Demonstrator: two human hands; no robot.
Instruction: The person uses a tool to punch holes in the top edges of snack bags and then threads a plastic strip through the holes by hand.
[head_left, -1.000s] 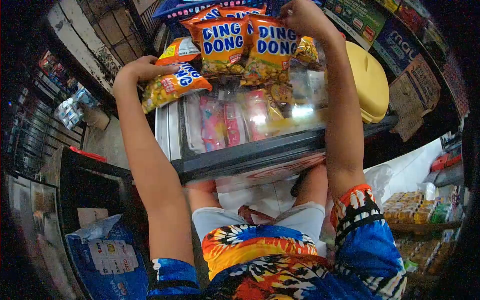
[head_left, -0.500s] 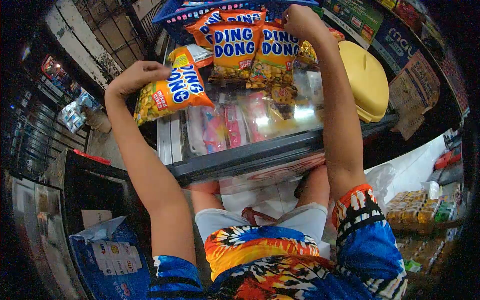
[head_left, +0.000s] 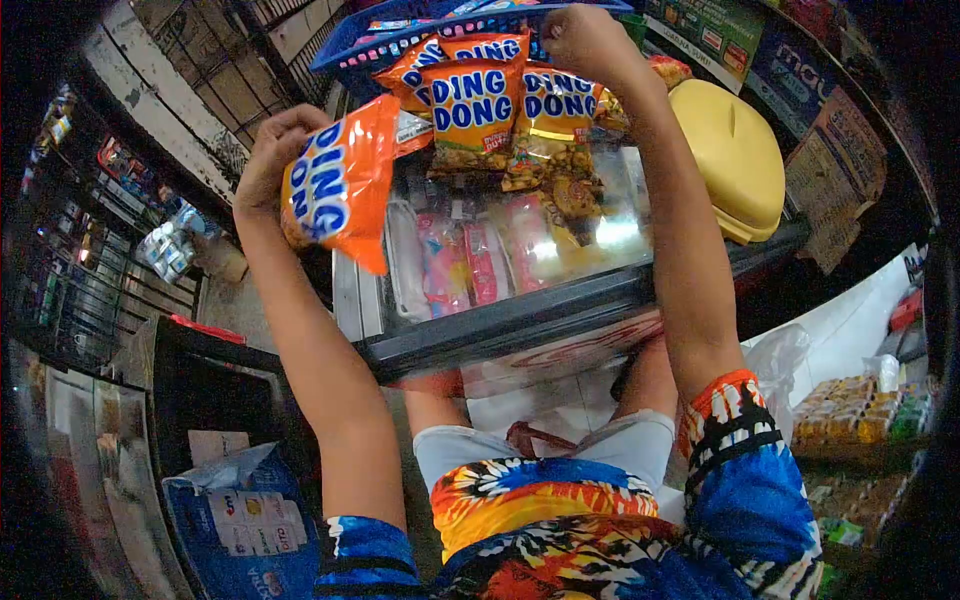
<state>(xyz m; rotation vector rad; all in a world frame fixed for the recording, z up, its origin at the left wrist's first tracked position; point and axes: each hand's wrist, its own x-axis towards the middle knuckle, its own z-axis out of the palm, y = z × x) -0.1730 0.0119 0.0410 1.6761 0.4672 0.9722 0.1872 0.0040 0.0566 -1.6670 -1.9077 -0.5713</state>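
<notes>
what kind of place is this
Most likely a small neighbourhood shop. Rows of Ding Dong snack packs hang above a glass-topped chest freezer of wrapped ice treats, and packaged goods fill a shelf nearby. The left hand holds one snack pack.

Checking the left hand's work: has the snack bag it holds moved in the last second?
Yes. The snack bag in the left hand has lifted off the freezer lid and turned upright.

Both arms reach forward and up; left hand (head_left: 272,160) is closed in a grip, right hand (head_left: 588,42) fisted.
</notes>
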